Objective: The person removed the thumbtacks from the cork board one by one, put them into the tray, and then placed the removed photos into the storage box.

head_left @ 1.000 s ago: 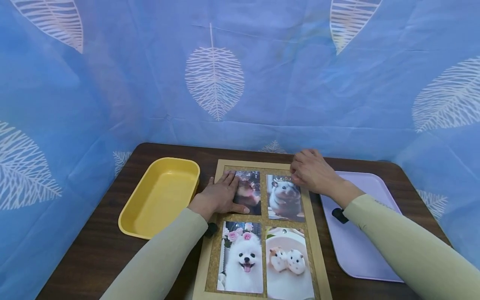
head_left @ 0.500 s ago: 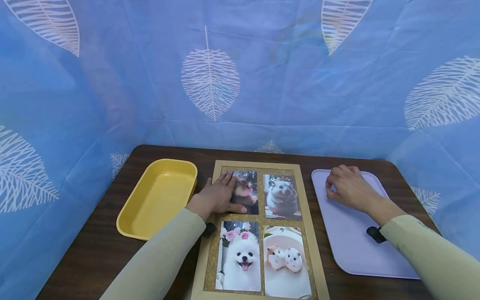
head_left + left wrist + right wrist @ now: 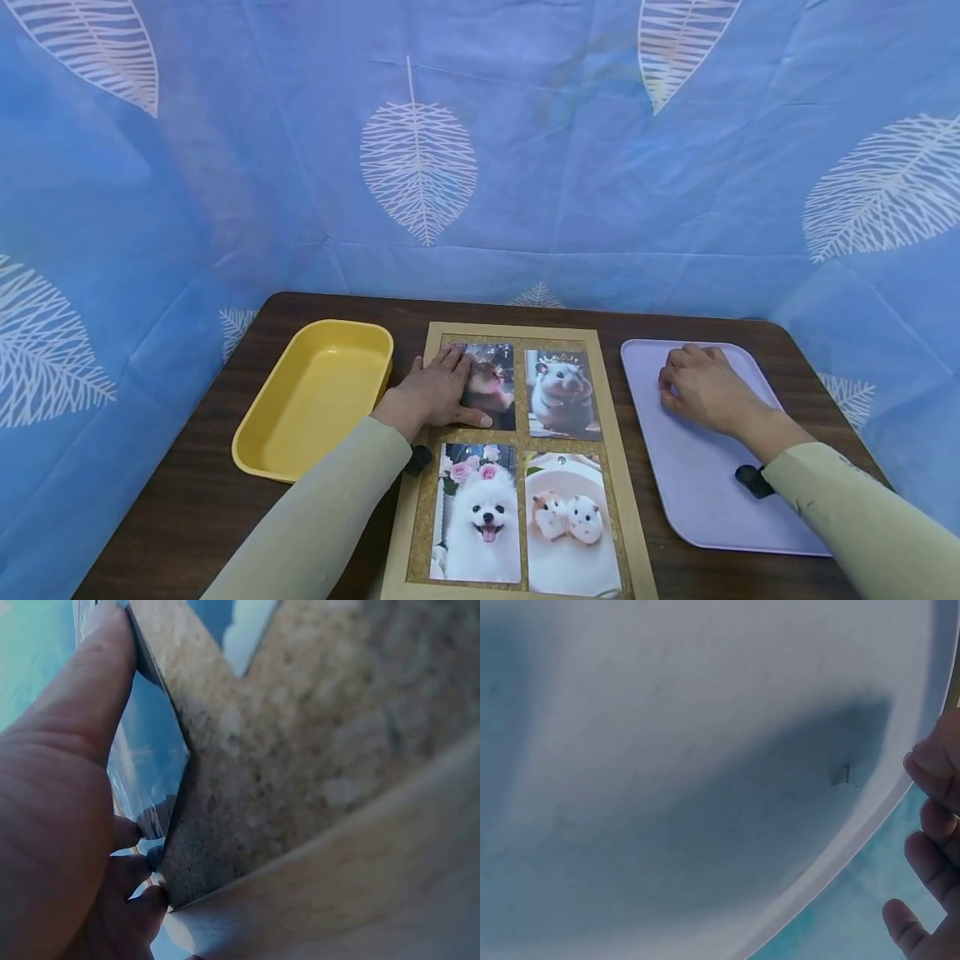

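My left hand (image 3: 431, 392) rests spread over the left edge of the upper-left photo (image 3: 491, 387), on a cork board (image 3: 522, 392) with a pale wooden frame. The left wrist view shows the thumb (image 3: 94, 682) along that photo's edge. Three more photos are on the cork: a crowned hamster (image 3: 562, 393), a white dog (image 3: 480, 525) and two small hamsters (image 3: 572, 525). My right hand (image 3: 705, 387) is over the far part of a lavender tray (image 3: 720, 492), fingers loosely bent. A tiny thin dark pin-like thing (image 3: 847, 774) lies on the tray near the fingers; nothing shows between them.
A yellow plastic basin (image 3: 318, 400) stands left of the board. All sit on a dark brown wooden table (image 3: 202, 467). Blue cloth (image 3: 540, 167) with white leaf shapes hangs behind and at the sides.
My right hand has moved right from the crowned hamster photo's top corner to the lavender tray, then slightly lower over it. My left hand stays on the upper-left photo.
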A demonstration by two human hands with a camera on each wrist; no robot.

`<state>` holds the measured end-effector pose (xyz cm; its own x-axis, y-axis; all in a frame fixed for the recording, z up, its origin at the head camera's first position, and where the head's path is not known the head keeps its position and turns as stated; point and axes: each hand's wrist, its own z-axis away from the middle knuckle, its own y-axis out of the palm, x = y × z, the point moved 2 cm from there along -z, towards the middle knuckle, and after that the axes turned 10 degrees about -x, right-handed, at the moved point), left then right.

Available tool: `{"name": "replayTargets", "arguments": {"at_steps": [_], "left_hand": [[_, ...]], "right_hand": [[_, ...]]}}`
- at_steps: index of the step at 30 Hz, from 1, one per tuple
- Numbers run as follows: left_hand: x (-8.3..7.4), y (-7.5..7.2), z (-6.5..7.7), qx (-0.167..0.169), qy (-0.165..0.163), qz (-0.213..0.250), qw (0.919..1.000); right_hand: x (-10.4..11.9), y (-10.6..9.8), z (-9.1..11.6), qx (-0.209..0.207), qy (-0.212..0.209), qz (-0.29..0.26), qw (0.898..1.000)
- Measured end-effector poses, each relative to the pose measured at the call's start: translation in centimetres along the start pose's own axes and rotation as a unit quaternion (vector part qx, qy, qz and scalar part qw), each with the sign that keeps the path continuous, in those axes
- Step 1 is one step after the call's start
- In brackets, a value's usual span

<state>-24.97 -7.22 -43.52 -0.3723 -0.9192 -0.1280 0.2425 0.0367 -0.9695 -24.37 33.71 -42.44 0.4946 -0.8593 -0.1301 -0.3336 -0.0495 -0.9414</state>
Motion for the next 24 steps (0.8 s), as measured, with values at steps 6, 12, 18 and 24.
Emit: {"name": "replayTargets", "arguments": {"at_steps": [6, 12, 18, 24], "left_hand": [[0.0, -0.1, 0.0, -0.014, 0.001, 0.01, 0.9998], [-0.2, -0.2, 0.0, -0.023, -0.003, 0.013, 0.9996], [-0.6, -0.5, 0.4, -0.018, -0.009, 0.005, 0.9998], [-0.5, -0.4, 0.7, -0.02, -0.001, -0.007, 0.9998]], "right_hand": [[0.6, 0.0, -0.3, -0.033, -0.013, 0.002, 0.999], [1.9, -0.2, -1.1, -0.05, 0.004, -0.013, 0.999], [3.2, -0.4, -2.4, -0.063, 0.016, -0.018, 0.998], [5.2, -0.5, -4.0, -0.077, 0.022, -0.036, 0.996]]}}
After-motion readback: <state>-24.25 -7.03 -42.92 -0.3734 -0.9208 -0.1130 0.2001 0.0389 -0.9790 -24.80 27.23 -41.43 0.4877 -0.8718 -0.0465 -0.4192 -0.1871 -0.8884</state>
